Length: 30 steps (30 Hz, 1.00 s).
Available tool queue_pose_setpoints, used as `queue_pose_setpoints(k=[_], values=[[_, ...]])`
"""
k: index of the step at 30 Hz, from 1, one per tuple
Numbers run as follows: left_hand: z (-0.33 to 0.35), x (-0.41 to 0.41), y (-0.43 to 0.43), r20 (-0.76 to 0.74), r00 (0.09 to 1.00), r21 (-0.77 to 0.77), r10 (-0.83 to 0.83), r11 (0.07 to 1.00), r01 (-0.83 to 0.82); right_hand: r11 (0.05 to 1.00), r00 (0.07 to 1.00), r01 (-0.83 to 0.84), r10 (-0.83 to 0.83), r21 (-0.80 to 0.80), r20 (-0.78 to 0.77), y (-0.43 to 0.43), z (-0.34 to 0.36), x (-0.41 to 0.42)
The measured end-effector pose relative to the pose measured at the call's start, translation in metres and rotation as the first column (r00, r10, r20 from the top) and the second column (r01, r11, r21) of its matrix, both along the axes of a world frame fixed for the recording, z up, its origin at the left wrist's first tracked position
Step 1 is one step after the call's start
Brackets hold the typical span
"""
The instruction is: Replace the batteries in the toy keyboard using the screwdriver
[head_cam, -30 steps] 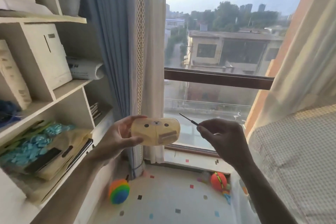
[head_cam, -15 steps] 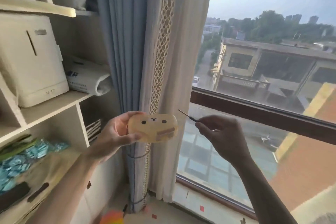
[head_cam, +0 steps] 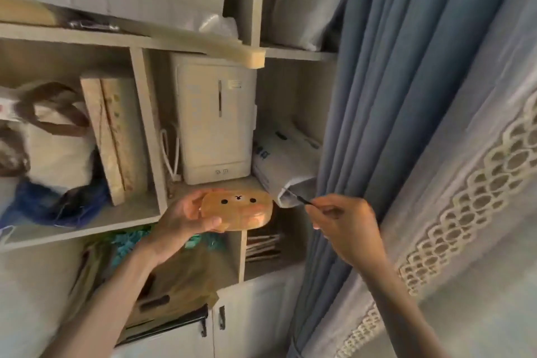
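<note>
A small orange toy keyboard (head_cam: 236,210) with a bear face (two black eyes and a nose) is held in front of the shelves by my left hand (head_cam: 183,219), fingers behind it and thumb under its front edge. My right hand (head_cam: 343,222) pinches a thin dark screwdriver (head_cam: 300,199) whose tip points up and left, a short gap from the toy's right end. The tool does not touch the toy. No batteries or battery cover are visible from this side.
A white shelving unit (head_cam: 145,113) fills the left, holding a white appliance (head_cam: 216,122), a tote bag (head_cam: 55,136), boxes and plastic bags. Cabinet doors (head_cam: 252,317) sit below. Blue curtain (head_cam: 386,96) and lace-trimmed sheer curtain (head_cam: 470,183) hang on the right.
The view has swung left from the window to the shelves. Both hands keep the same hold, toy in the left and screwdriver in the right, still apart.
</note>
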State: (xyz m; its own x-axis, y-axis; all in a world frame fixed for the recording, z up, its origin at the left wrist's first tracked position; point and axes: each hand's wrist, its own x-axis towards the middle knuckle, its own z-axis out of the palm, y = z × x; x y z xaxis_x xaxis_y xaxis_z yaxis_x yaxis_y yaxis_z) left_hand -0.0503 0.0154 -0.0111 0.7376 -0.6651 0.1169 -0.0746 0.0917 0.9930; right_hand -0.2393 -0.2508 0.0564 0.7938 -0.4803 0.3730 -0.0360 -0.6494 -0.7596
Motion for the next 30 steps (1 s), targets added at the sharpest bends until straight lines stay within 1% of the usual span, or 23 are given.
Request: queue_pose_setpoints(k=[2,4,7,10,13,14,17,19,21,23,25,27,29,30], values=[[-0.002,0.017,0.003,-0.011,0.995,0.032,0.101,0.994,-0.1,0.992,0.992,-0.119,0.12,0.031,-0.031,-0.008,-0.001,0.038],[-0.002,0.033,0.005,-0.026,0.98,0.062,0.199,0.978,-0.197,0.985,0.983,-0.172,0.173,0.026,-0.064,-0.014,-0.005,0.078],[-0.004,0.056,0.009,-0.018,0.951,0.122,0.31,0.944,-0.306,0.977,0.974,-0.19,0.176,-0.099,-0.14,-0.01,-0.016,0.128],[-0.008,0.073,0.0,0.039,0.936,0.208,0.351,0.913,-0.351,0.969,0.968,-0.17,0.131,-0.178,-0.214,-0.003,-0.034,0.17],[-0.014,0.085,-0.014,0.097,0.933,0.305,0.347,0.882,-0.36,0.958,0.96,-0.118,0.043,-0.26,-0.277,0.01,-0.057,0.207],[-0.017,0.088,-0.017,0.124,0.931,0.337,0.344,0.868,-0.365,0.955,0.953,-0.124,0.039,-0.27,-0.3,0.014,-0.062,0.215],[-0.022,0.097,-0.021,0.167,0.923,0.371,0.345,0.846,-0.384,0.921,0.929,-0.208,0.082,-0.329,-0.36,0.02,-0.073,0.23],[-0.024,0.103,-0.017,0.223,0.935,0.462,0.276,0.814,-0.351,0.918,0.926,-0.176,0.033,-0.355,-0.375,0.026,-0.08,0.237],[-0.026,0.107,-0.013,0.304,0.935,0.578,0.184,0.744,-0.335,0.911,0.937,-0.15,0.007,-0.385,-0.348,0.03,-0.089,0.244],[-0.027,0.111,-0.012,0.374,0.918,0.63,0.129,0.691,-0.354,0.871,0.932,-0.16,-0.021,-0.464,-0.361,0.033,-0.089,0.244],[-0.026,0.112,-0.013,0.436,0.896,0.649,0.085,0.66,-0.378,0.856,0.93,-0.16,-0.037,-0.492,-0.366,0.034,-0.083,0.242],[-0.024,0.104,-0.018,0.522,0.851,0.633,0.059,0.642,-0.433,0.87,0.936,-0.16,-0.016,-0.466,-0.35,0.034,-0.08,0.239],[-0.022,0.09,-0.019,0.613,0.787,0.562,0.069,0.663,-0.495,0.889,0.96,-0.165,0.045,-0.426,-0.277,0.033,-0.079,0.233],[-0.017,0.082,-0.018,0.636,0.763,0.503,0.118,0.686,-0.526,0.911,0.964,-0.184,0.093,-0.368,-0.251,0.033,-0.075,0.23]])
